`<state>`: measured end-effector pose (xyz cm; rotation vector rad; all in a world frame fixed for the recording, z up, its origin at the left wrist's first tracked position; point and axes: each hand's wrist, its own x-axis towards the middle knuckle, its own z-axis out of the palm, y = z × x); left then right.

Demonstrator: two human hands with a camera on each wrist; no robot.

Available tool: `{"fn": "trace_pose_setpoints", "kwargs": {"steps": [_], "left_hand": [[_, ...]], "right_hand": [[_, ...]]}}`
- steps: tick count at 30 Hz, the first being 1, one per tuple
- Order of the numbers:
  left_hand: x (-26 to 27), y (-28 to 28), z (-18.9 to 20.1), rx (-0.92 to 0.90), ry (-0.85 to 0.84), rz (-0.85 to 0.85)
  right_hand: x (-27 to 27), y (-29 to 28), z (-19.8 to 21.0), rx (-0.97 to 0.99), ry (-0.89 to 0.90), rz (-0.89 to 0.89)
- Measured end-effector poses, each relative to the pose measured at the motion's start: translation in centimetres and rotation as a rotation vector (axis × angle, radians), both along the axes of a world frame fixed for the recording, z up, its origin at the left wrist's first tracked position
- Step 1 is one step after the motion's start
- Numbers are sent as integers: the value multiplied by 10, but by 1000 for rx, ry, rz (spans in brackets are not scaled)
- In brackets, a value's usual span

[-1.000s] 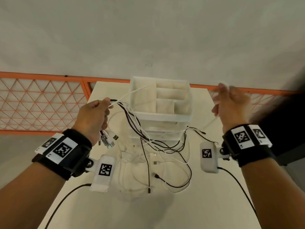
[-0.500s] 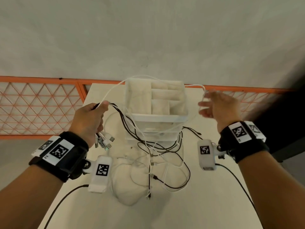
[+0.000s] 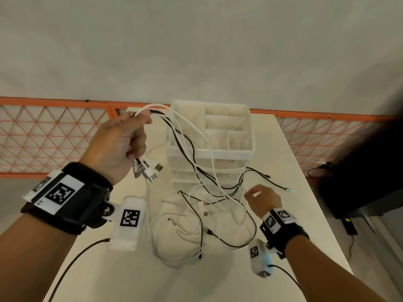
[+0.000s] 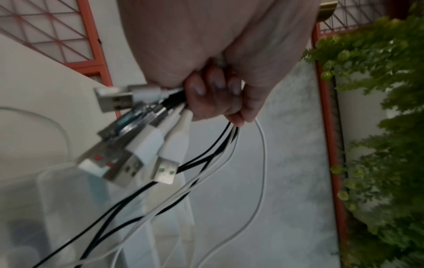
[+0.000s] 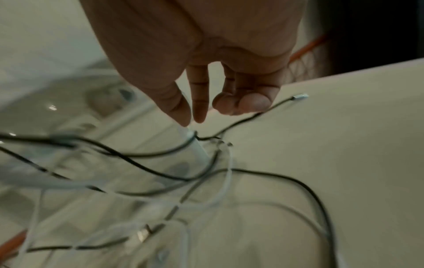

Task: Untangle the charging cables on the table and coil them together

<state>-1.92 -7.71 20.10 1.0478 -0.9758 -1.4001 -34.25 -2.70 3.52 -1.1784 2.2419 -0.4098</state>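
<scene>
My left hand (image 3: 139,136) is raised left of the box and grips a bundle of black and white charging cables (image 3: 192,149). Several USB plugs (image 3: 148,171) hang below the fist, shown close up as USB plugs (image 4: 128,145) under the left hand (image 4: 220,94). The cables sag from the fist into a tangle (image 3: 213,205) on the table. My right hand (image 3: 254,195) is low over the tangle's right side. In the right wrist view the right hand (image 5: 191,121) pinches the tip of a white cable end (image 5: 197,145) with thumb and forefinger. A black cable crosses over that end.
A white fabric divider box (image 3: 248,149) stands at the table's back middle. A white cloth (image 3: 174,247) lies under the tangle. One black cable tip (image 3: 289,190) trails right. An orange lattice fence (image 3: 54,136) runs behind, and a dark object (image 3: 359,182) stands off the right edge.
My right hand dropped from beside the box top down to the tangle on the table and took a white cable end. The left hand lifted its bundle higher.
</scene>
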Motion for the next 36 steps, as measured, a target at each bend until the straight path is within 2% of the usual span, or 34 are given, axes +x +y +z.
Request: {"fn": "trace_pose_setpoints", "kwargs": {"steps": [3,6,8,10,12,14,17,19,21,23,27,29,32,36], "left_hand": [[-2,-1,5,-10,12,-12],[-10,1,0,0,-8,-39],[-15,2,-4,2,-15,-55],[-19,2,-5,9,-30,-61],[-19,0,-8,25,-71,-50],[-13,-3,-15,77,-118,-3],[-3,-7,-35,230,-174,100],[-1,-6,-48,311,-194,146],[-8,-4,-61,335,-207,110],[-23,2,-68,309,-240,15],[-64,13,-71,138,-390,-181],[-83,16,-79,89,-503,-213],[-93,17,-101,110,-773,-217],[-62,13,-121,180,-1010,-301]], "right_hand": [[5,4,-21,60,-86,-7],[31,2,-17,83,-373,0],[53,0,-11,115,-494,113],[71,1,-9,104,-494,265],[78,0,0,18,-377,396],[78,-5,23,-180,-365,372],[67,-14,73,-571,-648,136],[59,-15,96,-704,-779,33],[59,-11,101,-710,-811,72],[67,-3,103,-659,-796,193],[86,4,117,-654,-827,351],[87,4,125,-686,-845,373],[76,6,135,-769,-860,274],[33,3,135,-907,-874,-80]]}}
